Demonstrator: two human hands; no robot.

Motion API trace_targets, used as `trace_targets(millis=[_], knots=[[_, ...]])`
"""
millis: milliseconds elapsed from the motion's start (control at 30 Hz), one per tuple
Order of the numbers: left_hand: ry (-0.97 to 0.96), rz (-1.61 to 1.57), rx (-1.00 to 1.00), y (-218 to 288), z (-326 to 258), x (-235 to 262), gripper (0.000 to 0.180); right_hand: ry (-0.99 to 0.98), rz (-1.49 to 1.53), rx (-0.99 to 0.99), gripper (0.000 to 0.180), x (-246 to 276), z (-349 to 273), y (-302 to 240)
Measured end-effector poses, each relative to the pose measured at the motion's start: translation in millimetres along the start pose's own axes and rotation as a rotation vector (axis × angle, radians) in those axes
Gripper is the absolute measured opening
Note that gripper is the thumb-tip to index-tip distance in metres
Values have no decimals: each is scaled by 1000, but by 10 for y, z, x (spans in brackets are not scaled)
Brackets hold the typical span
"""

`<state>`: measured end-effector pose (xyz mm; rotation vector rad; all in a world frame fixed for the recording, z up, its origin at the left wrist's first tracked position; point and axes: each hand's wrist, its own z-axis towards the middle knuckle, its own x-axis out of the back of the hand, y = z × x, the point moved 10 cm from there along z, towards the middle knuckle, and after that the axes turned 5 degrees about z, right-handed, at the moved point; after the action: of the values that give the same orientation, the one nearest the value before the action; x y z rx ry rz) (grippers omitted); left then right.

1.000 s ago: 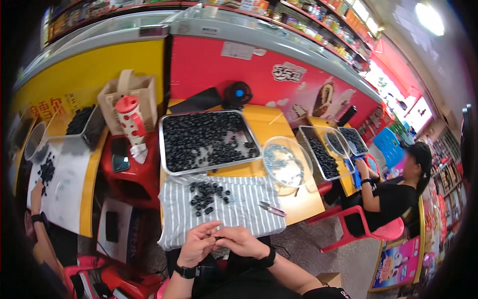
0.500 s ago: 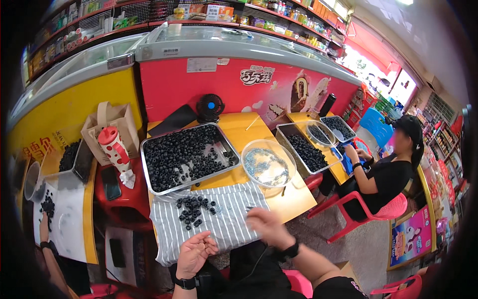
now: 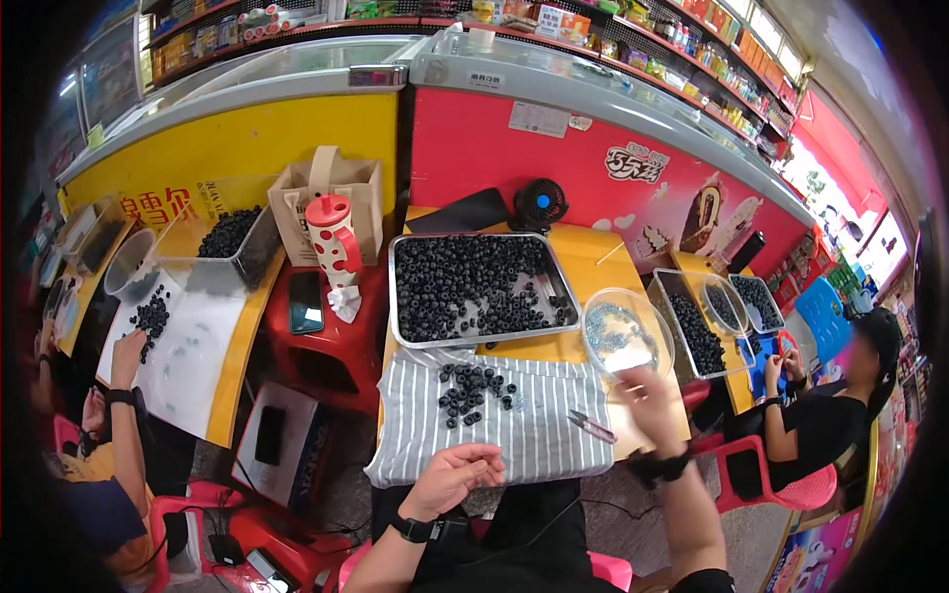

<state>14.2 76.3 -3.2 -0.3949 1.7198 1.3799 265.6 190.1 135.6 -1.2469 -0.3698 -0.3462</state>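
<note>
Nearest, the left hand [image 3: 453, 477] hovers at the near edge of the grey-and-white striped cloth [image 3: 514, 435], its fingers curled loosely together; whether they pinch one of the small pieces I cannot tell. The right hand [image 3: 654, 395], which was beside the left a second ago, has swung out to the right and now reaches up to the clear glass bowl [image 3: 627, 336]; it is blurred, fingers seemingly bunched. That suggests something just finished at the cloth is being dropped into the bowl.

On the cloth lie a loose heap of small black rings [image 3: 473, 388] and slim pink-handled tweezers [image 3: 591, 426]. Beyond, on the yellow tabletop [image 3: 583, 259], sits a shallow steel tray filled with more black rings [image 3: 476, 289]. Farther back stands a small black fan [image 3: 539, 205].
</note>
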Motion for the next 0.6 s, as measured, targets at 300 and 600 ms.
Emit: trace_targets(millis=[300, 600], knots=[[28, 7, -20, 28, 8, -37, 30, -257, -510, 244, 14, -1585, -76, -443], [103, -36, -86, 24, 17, 49, 29, -285, -506, 434, 14, -1736, -401, -788]])
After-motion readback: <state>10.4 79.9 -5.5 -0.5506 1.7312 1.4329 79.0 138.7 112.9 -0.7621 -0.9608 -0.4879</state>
